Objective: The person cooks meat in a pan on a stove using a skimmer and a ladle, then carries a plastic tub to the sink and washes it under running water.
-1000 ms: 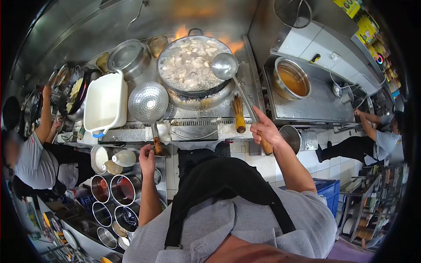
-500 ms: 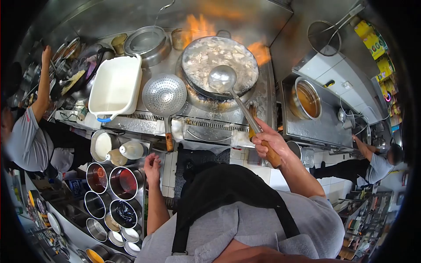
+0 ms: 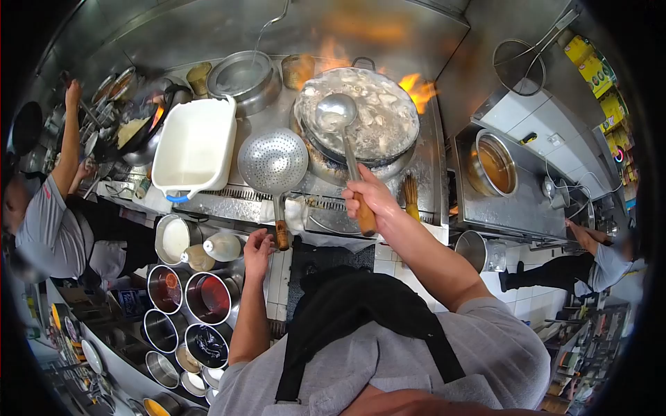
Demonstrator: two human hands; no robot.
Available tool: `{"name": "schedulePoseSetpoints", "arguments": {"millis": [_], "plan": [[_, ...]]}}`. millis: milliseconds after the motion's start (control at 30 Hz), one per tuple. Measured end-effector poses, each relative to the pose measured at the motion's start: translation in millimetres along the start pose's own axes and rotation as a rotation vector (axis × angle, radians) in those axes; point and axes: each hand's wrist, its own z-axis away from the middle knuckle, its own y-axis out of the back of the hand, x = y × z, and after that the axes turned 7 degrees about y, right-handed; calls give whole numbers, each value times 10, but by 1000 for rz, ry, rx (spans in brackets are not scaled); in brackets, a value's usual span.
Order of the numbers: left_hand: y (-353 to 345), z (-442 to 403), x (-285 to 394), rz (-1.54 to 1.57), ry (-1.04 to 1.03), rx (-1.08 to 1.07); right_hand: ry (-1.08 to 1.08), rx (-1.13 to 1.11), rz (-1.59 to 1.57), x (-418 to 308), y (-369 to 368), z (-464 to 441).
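Note:
My right hand is wrapped round the wooden handle of a steel ladle. The ladle's bowl is over the left part of a wide wok, where pale pieces sit in bubbling, foamy liquid. Flames rise behind the wok. My left hand, empty with its fingers loosely apart, is just left of the wooden handle of a perforated skimmer. The skimmer rests on the stove's front, between the wok and a white rectangular tub.
A bamboo brush lies right of my right hand. Beyond it is a pot of brown liquid. Steel containers and bottles stand at the lower left. One person works at the left, another at the far right.
My right hand has moved left with the ladle, whose bowl went from the wok's right side to its left. My left hand has moved away from the skimmer handle. The camera view has shifted.

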Motion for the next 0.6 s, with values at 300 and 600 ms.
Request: {"name": "schedulePoseSetpoints", "arguments": {"millis": [300, 600], "plan": [[-157, 24, 166, -29, -7, -13, 34, -409, -834, -322, 498, -254], [-348, 126, 121, -88, 19, -35, 358, -291, -438, -851, 1747, 854]]}}
